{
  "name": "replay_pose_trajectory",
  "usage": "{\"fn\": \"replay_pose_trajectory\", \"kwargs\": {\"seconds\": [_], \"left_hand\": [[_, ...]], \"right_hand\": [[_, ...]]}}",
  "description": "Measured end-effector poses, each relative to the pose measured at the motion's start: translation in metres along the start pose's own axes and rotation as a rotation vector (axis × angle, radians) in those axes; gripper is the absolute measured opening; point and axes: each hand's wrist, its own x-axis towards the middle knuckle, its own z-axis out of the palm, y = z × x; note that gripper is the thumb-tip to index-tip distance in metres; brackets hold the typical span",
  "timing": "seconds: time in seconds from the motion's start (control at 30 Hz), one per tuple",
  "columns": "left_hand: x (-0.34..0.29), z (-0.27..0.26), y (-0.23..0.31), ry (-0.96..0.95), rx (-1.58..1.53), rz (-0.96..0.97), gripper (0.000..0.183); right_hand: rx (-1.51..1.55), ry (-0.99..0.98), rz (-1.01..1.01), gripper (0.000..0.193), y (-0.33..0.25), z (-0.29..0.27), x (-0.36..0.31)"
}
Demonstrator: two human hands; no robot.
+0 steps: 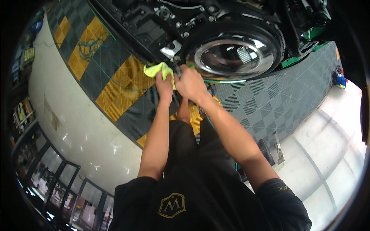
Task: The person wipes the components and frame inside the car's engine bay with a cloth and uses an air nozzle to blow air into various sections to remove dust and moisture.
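Gray-and-yellow grid floor tiles [250,106] spread below an exposed black vehicle front [148,32] at twelve o'clock, its round headlight [221,57] at one o'clock. The right hand [190,85], at twelve, curls near the headlight's eight o'clock edge, its grip impossible to tell; the left hand [165,87], at eleven, pinches a yellow-green cloth [155,70], also at eleven.

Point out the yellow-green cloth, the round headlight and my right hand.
Yellow-green cloth [155,70]: head view, on the loose fold left of the fingers.
Round headlight [231,57]: head view, on the middle of the lens.
Right hand [190,83]: head view, on the back of the hand.
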Motion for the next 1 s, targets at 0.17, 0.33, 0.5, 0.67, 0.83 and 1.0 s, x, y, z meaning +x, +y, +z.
{"fn": "replay_pose_trajectory", "kwargs": {"seconds": [0.17, 0.33, 0.5, 0.67, 0.83, 1.0], "left_hand": [[-0.017, -0.018, 0.027, 0.144, -0.002, 0.014, 0.033], [-0.034, -0.043, 0.090, 0.255, -0.138, 0.127, 0.033], [-0.041, -0.061, 0.157, 0.107, -0.339, 0.207, 0.036], [-0.005, -0.029, 0.200, 0.044, -0.313, 0.166, 0.041], [0.078, 0.025, 0.211, 0.044, -0.215, 0.161, 0.041], [0.109, 0.041, 0.246, -0.240, -0.246, 0.023, 0.042]], "right_hand": [[0.115, -0.020, 0.015, 0.045, 0.007, -0.015, -0.016], [0.240, -0.096, -0.051, 0.048, -0.003, -0.051, -0.035], [0.578, -0.266, 0.094, 0.032, 0.001, -0.115, -0.074], [1.018, -0.273, 0.195, 0.025, -0.006, -0.182, -0.116], [0.876, 0.283, 0.309, 0.031, -0.008, -0.283, -0.114], [0.856, 0.493, 0.371, 0.028, -0.027, -0.340, -0.061]]}}
